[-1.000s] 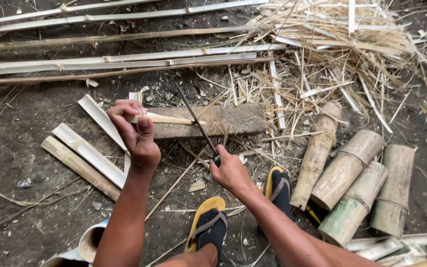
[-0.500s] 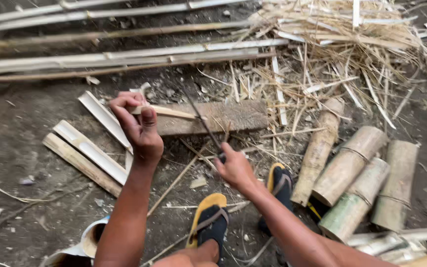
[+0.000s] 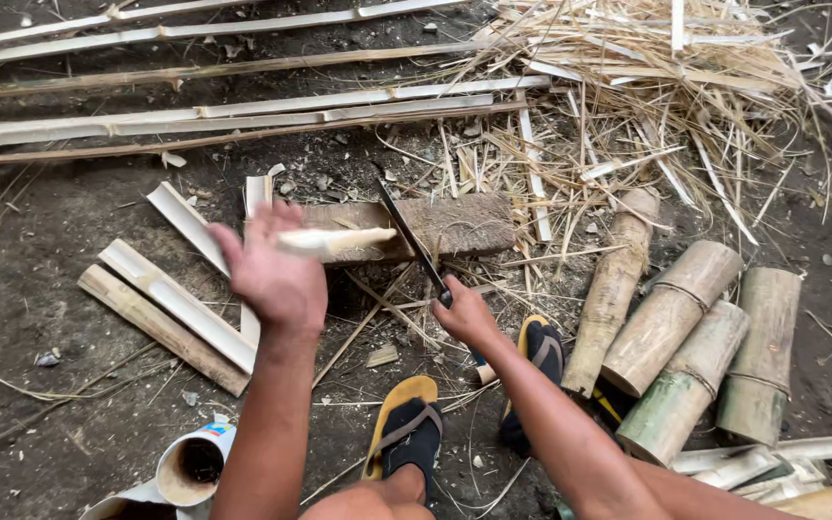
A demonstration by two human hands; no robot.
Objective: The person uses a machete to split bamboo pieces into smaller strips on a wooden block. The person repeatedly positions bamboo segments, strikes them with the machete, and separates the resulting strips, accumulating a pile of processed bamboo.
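My left hand [image 3: 273, 277] is raised over the dirt ground, its fingers loosened around one end of a short pale bamboo strip [image 3: 339, 240]. The strip is blurred and points right, over a flat wooden chopping block [image 3: 455, 223]. My right hand [image 3: 464, 314] grips the handle of a dark, narrow knife [image 3: 408, 241]. Its blade angles up and to the left across the block, just right of the strip's free end.
Cut bamboo sections [image 3: 686, 337] lie at the right. Split slats [image 3: 161, 308] lie left of my hand. Long bamboo poles [image 3: 243, 111] run across the top beside a heap of shavings [image 3: 647, 77]. My sandalled feet [image 3: 406, 433] and a cardboard tube [image 3: 190, 467] are below.
My left hand has risen and opened from a tight fist, and the bamboo strip now sticks out to the right. The knife blade has shifted slightly right over the block.
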